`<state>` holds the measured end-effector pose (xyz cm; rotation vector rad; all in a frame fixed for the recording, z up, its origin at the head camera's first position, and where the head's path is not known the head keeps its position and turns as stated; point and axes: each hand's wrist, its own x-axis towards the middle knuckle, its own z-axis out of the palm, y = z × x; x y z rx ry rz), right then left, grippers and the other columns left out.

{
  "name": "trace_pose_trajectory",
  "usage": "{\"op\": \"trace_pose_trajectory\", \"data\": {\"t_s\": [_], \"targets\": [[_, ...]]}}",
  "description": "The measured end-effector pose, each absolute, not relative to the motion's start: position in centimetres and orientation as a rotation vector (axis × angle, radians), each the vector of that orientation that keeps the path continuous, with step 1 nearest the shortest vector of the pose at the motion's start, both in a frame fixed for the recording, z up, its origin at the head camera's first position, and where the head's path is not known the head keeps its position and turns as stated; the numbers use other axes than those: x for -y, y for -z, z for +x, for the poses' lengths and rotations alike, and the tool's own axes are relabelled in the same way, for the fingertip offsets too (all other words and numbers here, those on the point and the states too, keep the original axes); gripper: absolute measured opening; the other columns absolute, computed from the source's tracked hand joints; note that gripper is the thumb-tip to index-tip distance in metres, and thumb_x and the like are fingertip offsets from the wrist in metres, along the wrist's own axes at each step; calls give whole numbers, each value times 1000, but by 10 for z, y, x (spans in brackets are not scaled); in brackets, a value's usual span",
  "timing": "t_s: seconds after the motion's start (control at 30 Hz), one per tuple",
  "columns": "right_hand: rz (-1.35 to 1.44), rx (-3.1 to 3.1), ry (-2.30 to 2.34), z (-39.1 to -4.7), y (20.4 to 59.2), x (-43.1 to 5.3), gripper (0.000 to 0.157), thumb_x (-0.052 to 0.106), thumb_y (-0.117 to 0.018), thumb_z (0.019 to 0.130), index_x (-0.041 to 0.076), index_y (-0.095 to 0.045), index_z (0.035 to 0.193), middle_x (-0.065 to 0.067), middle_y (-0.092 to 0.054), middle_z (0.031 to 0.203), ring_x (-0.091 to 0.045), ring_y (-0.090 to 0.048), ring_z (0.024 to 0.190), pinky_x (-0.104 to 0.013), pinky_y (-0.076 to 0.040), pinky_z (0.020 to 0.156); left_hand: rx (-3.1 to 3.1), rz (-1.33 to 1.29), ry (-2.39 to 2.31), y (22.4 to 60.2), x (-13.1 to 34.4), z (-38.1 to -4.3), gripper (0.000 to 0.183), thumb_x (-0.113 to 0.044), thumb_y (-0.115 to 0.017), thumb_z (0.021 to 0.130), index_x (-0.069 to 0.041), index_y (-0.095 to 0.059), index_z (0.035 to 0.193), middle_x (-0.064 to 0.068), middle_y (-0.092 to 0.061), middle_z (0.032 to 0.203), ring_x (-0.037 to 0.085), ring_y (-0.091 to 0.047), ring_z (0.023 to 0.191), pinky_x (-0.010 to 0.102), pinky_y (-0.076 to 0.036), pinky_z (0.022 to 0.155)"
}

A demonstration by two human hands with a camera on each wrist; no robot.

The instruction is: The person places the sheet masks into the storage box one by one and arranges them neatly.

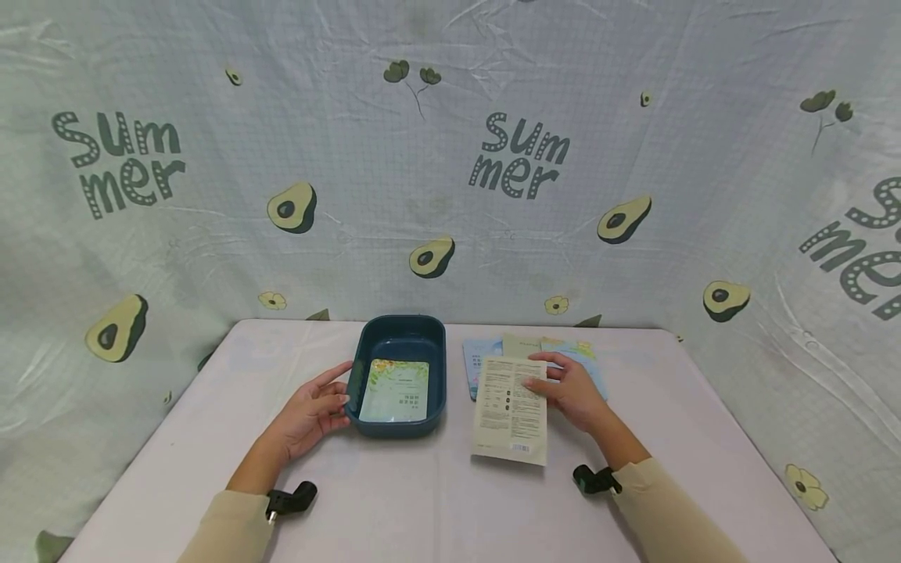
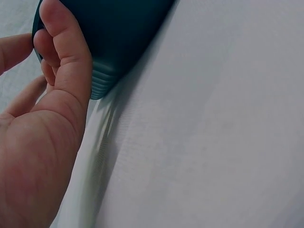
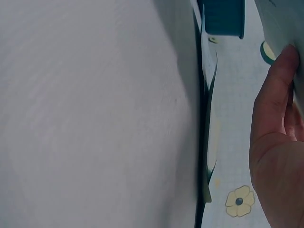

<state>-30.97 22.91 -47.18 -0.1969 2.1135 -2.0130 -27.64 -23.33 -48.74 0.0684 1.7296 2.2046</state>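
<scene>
My left hand is at the left side of a dark blue plastic bin, its fingers and thumb gripping the rim. Seen from the left wrist, the thumb and fingers meet around the bin's edge. A green flowered sachet lies flat inside the bin. To the right, my right hand pinches a flat cream sachet by its upper right edge, thumb on the printed side. That sachet is raised over the table, its text and barcode facing up; the right wrist view shows only its edge.
Behind the raised sachet lie more flat sachets: a blue one, a beige one and a light blue one, partly covered. They rest on a pale pink table. A patterned curtain hangs behind.
</scene>
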Motion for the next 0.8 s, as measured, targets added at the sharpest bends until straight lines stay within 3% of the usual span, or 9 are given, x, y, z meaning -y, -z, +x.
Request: {"op": "trace_pose_trajectory", "data": {"t_s": [0.3,0.8], "targets": [[-149,-2140,1977,-312,470,-216,63,7,-78,88,6,-50,145,-16,-69,127,-24,-75,97,-41,-64,77,-1714,70,-2205,489,233,-277,72,-2,-54,102,-15,-20,164,0,-58,110,11,-63,81,26,-60,76],[-169,-2078,2004,-323,468,-195,67,7,-78,89,3,-47,148,-16,-70,128,-24,-75,99,-39,-63,78,-1710,89,-2208,488,233,-275,74,-2,-55,101,-13,-20,164,0,-61,108,12,-63,80,26,-60,75]]}}
